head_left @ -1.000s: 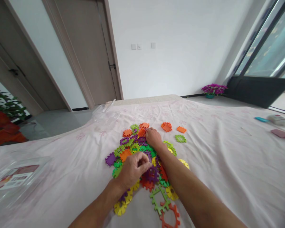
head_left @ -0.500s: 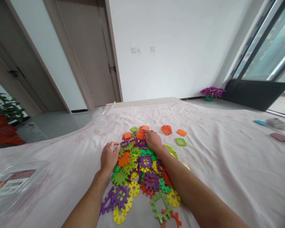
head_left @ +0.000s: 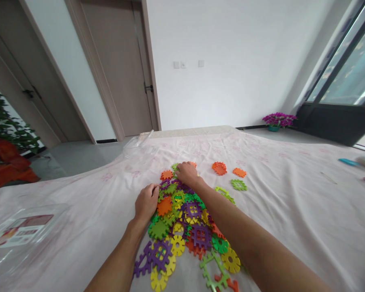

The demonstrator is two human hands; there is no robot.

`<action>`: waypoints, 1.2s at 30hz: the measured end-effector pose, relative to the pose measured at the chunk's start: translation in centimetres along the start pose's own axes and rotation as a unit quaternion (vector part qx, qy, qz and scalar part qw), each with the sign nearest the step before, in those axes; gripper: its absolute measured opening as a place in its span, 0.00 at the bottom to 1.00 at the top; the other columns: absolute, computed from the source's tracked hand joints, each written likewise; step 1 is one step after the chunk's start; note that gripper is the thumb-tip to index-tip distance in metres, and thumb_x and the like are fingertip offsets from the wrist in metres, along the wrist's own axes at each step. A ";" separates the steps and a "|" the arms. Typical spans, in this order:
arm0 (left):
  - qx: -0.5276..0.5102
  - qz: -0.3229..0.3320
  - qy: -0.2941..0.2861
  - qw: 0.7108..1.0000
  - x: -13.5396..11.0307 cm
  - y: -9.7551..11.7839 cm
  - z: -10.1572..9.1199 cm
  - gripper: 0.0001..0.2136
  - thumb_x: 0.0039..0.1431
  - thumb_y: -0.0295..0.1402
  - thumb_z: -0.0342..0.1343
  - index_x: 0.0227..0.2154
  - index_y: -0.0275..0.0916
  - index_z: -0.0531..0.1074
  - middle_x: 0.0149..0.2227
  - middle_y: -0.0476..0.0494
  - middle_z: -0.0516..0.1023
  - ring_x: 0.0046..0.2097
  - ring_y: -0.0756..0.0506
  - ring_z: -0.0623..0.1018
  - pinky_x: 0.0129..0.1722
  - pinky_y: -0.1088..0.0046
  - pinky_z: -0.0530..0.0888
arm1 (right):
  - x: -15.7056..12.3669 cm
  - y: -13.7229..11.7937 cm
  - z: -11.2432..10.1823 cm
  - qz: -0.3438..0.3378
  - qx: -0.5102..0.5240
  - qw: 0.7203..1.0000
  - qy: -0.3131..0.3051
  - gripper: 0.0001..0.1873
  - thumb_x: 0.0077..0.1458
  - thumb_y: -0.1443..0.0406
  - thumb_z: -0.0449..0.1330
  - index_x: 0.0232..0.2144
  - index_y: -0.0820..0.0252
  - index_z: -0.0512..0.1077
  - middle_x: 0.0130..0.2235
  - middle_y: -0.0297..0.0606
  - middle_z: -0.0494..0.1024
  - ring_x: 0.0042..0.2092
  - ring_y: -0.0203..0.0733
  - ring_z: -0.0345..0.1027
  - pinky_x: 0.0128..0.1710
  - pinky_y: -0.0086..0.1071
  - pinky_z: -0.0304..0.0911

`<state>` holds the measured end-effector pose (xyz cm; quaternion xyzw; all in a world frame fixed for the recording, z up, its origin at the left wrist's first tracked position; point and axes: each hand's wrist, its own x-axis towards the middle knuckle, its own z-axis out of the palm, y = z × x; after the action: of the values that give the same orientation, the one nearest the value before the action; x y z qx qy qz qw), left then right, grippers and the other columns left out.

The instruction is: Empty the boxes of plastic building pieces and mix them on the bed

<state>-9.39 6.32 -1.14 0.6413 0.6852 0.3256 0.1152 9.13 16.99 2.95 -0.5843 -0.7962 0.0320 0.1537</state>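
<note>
A heap of interlocking plastic building pieces (head_left: 193, 209), purple, green, yellow and orange, lies in front of me on the cloth. My left hand (head_left: 146, 201) rests against the heap's left edge, fingers loosely bent and thumb apart, beside a small orange piece (head_left: 166, 174). Over the far end of the heap is my right hand (head_left: 187, 173), its fingers curled down among the pieces. The fingertips and whatever they grip are hidden. Nearer to me lie a purple window-shaped piece (head_left: 161, 254) and a yellow notched disc (head_left: 230, 260).
Right of the heap lie orange pieces (head_left: 219, 168) and a green frame piece (head_left: 239, 185). A clear plastic box (head_left: 21, 235) with a label sits at the left. A pale flowered cloth (head_left: 292, 215) covers the surface. A blue object (head_left: 348, 162) lies far right.
My right hand has moved left across the far end of the heap and now covers an orange piece seen before. My left hand stays beside the heap. The view has shifted slightly left.
</note>
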 end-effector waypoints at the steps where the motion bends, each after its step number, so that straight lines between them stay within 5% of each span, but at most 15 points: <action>1: 0.000 0.002 -0.002 1.000 0.0 0.0 0.0 0.13 0.65 0.38 0.44 0.41 0.44 0.74 0.46 0.47 0.80 0.47 0.45 0.76 0.45 0.71 0.68 | 0.1 -0.1 0.0 0.001 0.006 1.000 -0.001 0.13 0.55 0.65 0.56 0.39 0.63 0.77 0.44 0.50 0.79 0.49 0.50 0.68 0.48 0.36 0.58; 8: -0.013 0.014 -0.013 1.000 0.0 0.1 -0.3 0.14 0.65 0.40 0.44 0.40 0.45 0.74 0.44 0.46 0.80 0.47 0.43 0.77 0.45 0.69 0.68 | -0.7 0.0 -1.6 0.010 0.110 0.994 0.011 0.14 0.53 0.66 0.56 0.41 0.54 0.77 0.38 0.35 0.82 0.40 0.40 0.73 0.37 0.27 0.61; 12: -0.010 0.010 -0.015 1.000 -0.1 0.3 -0.4 0.14 0.65 0.40 0.43 0.40 0.45 0.74 0.45 0.47 0.80 0.47 0.44 0.77 0.45 0.69 0.68 | -1.5 2.3 -3.1 0.033 0.282 0.955 0.090 0.11 0.53 0.61 0.58 0.37 0.58 0.76 0.33 0.33 0.80 0.34 0.37 0.71 0.33 0.27 0.60; 16: -0.008 0.008 -0.014 1.000 -0.2 0.1 -0.3 0.15 0.65 0.41 0.42 0.41 0.45 0.73 0.46 0.47 0.80 0.48 0.44 0.76 0.46 0.70 0.68 | -3.0 8.3 -4.6 0.059 0.301 0.931 0.198 0.13 0.52 0.59 0.58 0.37 0.59 0.76 0.34 0.35 0.80 0.35 0.38 0.71 0.37 0.30 0.63; 22: -0.005 0.007 -0.014 1.000 -0.2 0.0 -0.2 0.15 0.65 0.41 0.42 0.41 0.46 0.73 0.47 0.48 0.79 0.49 0.44 0.76 0.46 0.71 0.68 | -6.5 21.5 -6.7 0.205 0.119 0.921 0.308 0.16 0.54 0.60 0.55 0.39 0.58 0.78 0.37 0.42 0.82 0.38 0.44 0.72 0.41 0.35 0.63; 25: -0.001 0.008 -0.015 1.000 -0.2 0.3 -0.3 0.15 0.65 0.40 0.42 0.41 0.46 0.73 0.47 0.48 0.80 0.49 0.44 0.77 0.45 0.72 0.68 | -8.6 26.8 -6.8 0.263 0.007 0.924 0.278 0.16 0.54 0.63 0.55 0.41 0.58 0.79 0.41 0.45 0.81 0.43 0.48 0.72 0.43 0.37 0.63; 28: 0.007 0.003 -0.021 1.000 -0.2 0.4 -0.3 0.15 0.65 0.40 0.41 0.42 0.46 0.73 0.47 0.48 0.79 0.49 0.44 0.76 0.46 0.72 0.68 | -10.6 29.7 -6.0 0.251 -0.024 0.957 0.144 0.15 0.55 0.63 0.54 0.39 0.55 0.80 0.42 0.45 0.81 0.43 0.48 0.73 0.43 0.36 0.63; 30: 0.007 0.001 -0.025 1.000 -0.1 0.3 -0.3 0.15 0.65 0.41 0.41 0.43 0.46 0.73 0.48 0.48 0.79 0.50 0.44 0.76 0.46 0.72 0.68 | -11.5 30.3 -5.4 0.228 -0.022 0.966 0.118 0.17 0.57 0.62 0.52 0.41 0.55 0.80 0.46 0.45 0.80 0.46 0.48 0.72 0.46 0.36 0.63; 33: 0.003 0.001 -0.031 1.000 -0.1 0.0 -0.1 0.16 0.65 0.41 0.40 0.43 0.46 0.72 0.49 0.48 0.78 0.50 0.44 0.75 0.47 0.72 0.67 | -12.2 29.8 -5.1 0.217 -0.018 0.962 0.164 0.19 0.58 0.61 0.51 0.46 0.56 0.77 0.51 0.44 0.77 0.51 0.46 0.69 0.50 0.36 0.61; 36: 0.001 0.004 -0.034 0.999 -0.1 -0.2 0.0 0.16 0.65 0.41 0.40 0.43 0.47 0.72 0.49 0.47 0.78 0.51 0.44 0.75 0.48 0.71 0.67 | -12.4 28.3 -5.1 0.183 0.020 0.964 0.192 0.17 0.58 0.58 0.53 0.41 0.57 0.78 0.44 0.42 0.79 0.45 0.44 0.71 0.46 0.34 0.62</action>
<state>-9.55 6.26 -1.24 0.6546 0.6787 0.3037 0.1363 39.97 13.64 -1.33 -0.7122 -0.6304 -0.0369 0.3067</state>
